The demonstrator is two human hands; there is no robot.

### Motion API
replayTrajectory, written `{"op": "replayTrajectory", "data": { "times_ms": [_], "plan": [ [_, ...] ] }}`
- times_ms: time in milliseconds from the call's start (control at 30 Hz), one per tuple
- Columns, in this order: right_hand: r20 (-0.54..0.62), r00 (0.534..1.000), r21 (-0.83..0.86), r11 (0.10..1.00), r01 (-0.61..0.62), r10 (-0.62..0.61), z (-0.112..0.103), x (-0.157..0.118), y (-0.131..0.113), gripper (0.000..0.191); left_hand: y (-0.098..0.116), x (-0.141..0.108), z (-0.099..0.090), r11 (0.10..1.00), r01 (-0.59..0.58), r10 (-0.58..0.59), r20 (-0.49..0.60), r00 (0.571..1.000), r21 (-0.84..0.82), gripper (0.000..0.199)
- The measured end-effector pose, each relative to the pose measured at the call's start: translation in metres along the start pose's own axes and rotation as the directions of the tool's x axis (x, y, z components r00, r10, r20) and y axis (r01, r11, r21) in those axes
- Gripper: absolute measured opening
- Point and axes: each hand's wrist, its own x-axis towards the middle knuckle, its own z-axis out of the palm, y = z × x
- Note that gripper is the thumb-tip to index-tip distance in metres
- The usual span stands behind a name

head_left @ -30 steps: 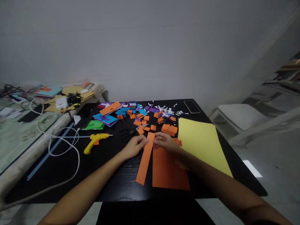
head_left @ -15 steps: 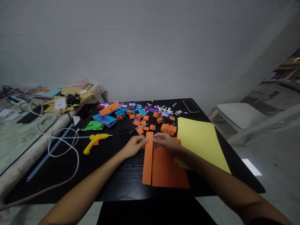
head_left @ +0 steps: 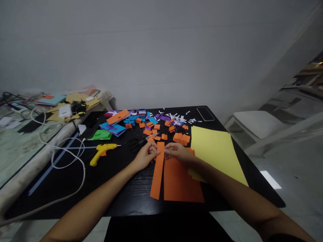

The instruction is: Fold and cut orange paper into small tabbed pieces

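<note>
A long orange paper strip (head_left: 158,174) is held near its far end, between my two hands. My left hand (head_left: 145,156) pinches its left edge with thumb and fingers. On the opposite edge, my right hand (head_left: 177,152) grips the strip with its fingertips; the wrist passes over a larger orange sheet (head_left: 183,183). That sheet lies flat on the black table (head_left: 126,201), separated from the strip by a narrow gap. Just beyond my hands are scissors (head_left: 136,144), partly among small folded orange paper pieces (head_left: 156,127).
Yellow paper sheets (head_left: 217,151) lie to the right, a phone (head_left: 205,114) behind them. On the left are a yellow glue gun (head_left: 103,152), a white cable (head_left: 82,168) and green folded paper (head_left: 101,135). White paper scraps (head_left: 180,118) are scattered at the back. A white chair (head_left: 257,124) stands at right.
The strip's near end has swung a little to the left, widening the gap from the larger orange sheet. My left hand has shifted slightly; both hands keep their hold.
</note>
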Motion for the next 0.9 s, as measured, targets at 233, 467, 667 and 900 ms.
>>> {"op": "replayTrajectory", "data": {
  "times_ms": [233, 467, 667, 900],
  "plan": [
    [-0.01, 1.0, 0.015, 1.0, -0.005, 0.005, -0.001, 0.001, 0.002, 0.046, 0.007, -0.001, 0.0, 1.0, 0.009, -0.009, 0.029, 1.0, 0.009, 0.051],
    [0.006, 1.0, -0.019, 1.0, -0.006, 0.006, 0.002, 0.0, 0.001, 0.045, 0.014, -0.005, 0.0, 0.998, 0.025, -0.029, 0.069, 0.997, 0.063, 0.054],
    [0.015, 1.0, -0.059, 0.998, 0.001, 0.0, 0.004, -0.001, -0.002, 0.042, 0.013, -0.005, -0.001, 0.996, 0.029, -0.035, 0.068, 0.997, 0.087, 0.053],
    [0.015, 1.0, -0.062, 0.998, 0.006, -0.005, 0.003, -0.001, -0.001, 0.041, 0.013, -0.005, -0.001, 0.996, 0.034, -0.041, 0.074, 0.996, 0.084, 0.053]
  ]
}}
